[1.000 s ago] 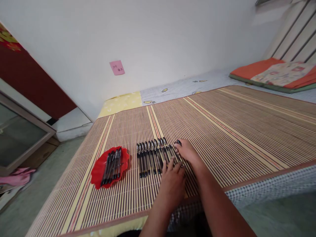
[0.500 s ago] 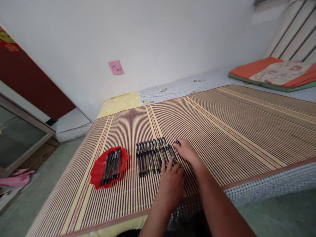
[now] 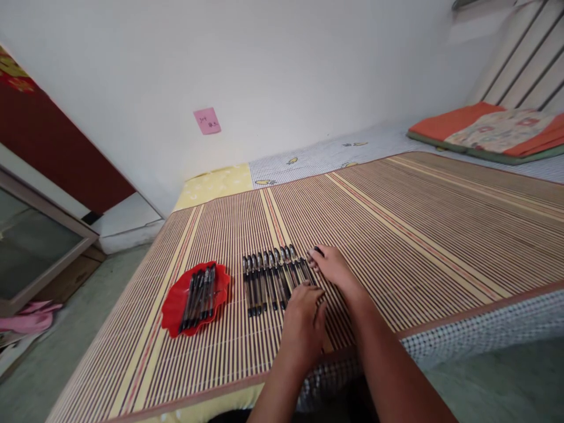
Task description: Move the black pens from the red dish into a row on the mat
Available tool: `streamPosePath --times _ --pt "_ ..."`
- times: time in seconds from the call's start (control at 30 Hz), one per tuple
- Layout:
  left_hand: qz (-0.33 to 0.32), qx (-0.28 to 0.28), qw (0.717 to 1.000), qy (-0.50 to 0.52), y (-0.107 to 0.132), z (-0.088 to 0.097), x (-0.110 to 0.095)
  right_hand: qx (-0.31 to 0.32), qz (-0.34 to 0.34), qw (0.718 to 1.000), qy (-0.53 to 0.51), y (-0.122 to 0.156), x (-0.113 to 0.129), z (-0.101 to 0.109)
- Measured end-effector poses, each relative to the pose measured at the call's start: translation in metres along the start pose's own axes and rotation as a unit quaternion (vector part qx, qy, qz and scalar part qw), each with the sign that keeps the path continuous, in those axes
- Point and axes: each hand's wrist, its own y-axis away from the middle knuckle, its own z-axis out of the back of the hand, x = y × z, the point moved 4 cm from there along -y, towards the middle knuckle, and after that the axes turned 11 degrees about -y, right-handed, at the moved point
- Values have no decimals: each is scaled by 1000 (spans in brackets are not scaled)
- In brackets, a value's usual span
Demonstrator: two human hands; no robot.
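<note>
Just right of the red plate (image 3: 175, 314), a row of pens (image 3: 267, 281) lies on the mat (image 3: 396, 235). Their barrels touch side by side, long axes running away from the person, dark caps at the far ends. They are slim, of clear plastic with black ink. At the row's end farthest from the plate, the left hand (image 3: 304, 326) bends its fingers down over the near tips; whether it grips one cannot be told. The right hand (image 3: 335, 270) lies stretched along the outermost pen, fingertips at its cap, unclenched. A second bunch (image 3: 199, 296) fills the glossy, scalloped plate. Thin bamboo slats form the mat.
</note>
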Motion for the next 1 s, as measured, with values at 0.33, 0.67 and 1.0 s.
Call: streamPosePath --times 0.33,0.67,1.0 --pt "227 -67 874 425 -6 18 23 231 -7 933 -276 36 41 -40" --pt "265 -141 798 523 -5 15 36 265 -17 935 -237 42 42 -55" --pt "270 -130 805 512 -4 10 37 186 27 970 -156 37 43 -32"
